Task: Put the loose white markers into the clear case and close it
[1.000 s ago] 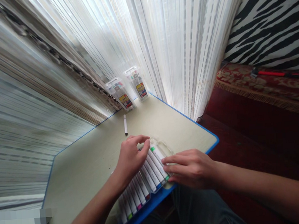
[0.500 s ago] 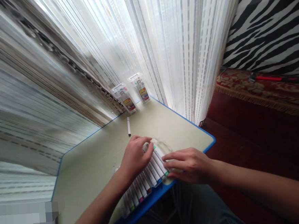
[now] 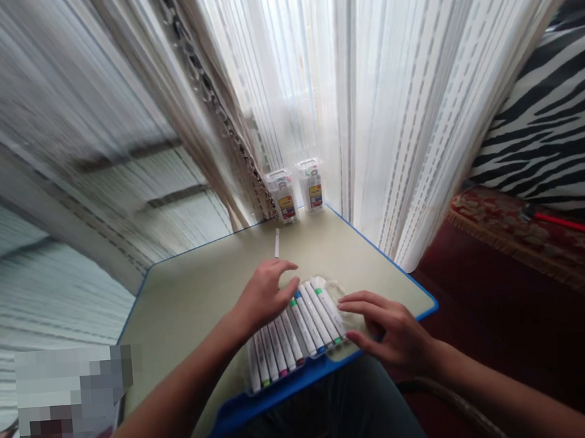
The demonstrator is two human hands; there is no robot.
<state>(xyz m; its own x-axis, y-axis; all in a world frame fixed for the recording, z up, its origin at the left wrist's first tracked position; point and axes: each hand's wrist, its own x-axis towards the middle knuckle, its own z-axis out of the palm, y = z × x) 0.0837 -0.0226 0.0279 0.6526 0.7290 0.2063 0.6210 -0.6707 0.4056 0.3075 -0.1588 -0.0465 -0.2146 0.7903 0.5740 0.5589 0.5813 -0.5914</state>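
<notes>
A row of white markers (image 3: 293, 336) with coloured ends lies in a clear plastic case at the near edge of the cream table (image 3: 198, 299) with a blue rim. My left hand (image 3: 265, 294) rests on the far ends of the markers, fingers curled loosely over them. My right hand (image 3: 388, 329) lies at the case's right side, fingers stretched out and touching its clear edge. Neither hand lifts a marker.
One loose white marker (image 3: 276, 243) lies farther back on the table. Two clear marker boxes (image 3: 295, 192) with yellow labels stand at the far corner against white curtains (image 3: 355, 108). A red carpet (image 3: 527, 276) and a zebra-print cloth (image 3: 557, 134) are on the right.
The view has swung to the left and tilted. My right hand has slid off the markers to the case's right side. My left hand stays on the far ends of the markers.
</notes>
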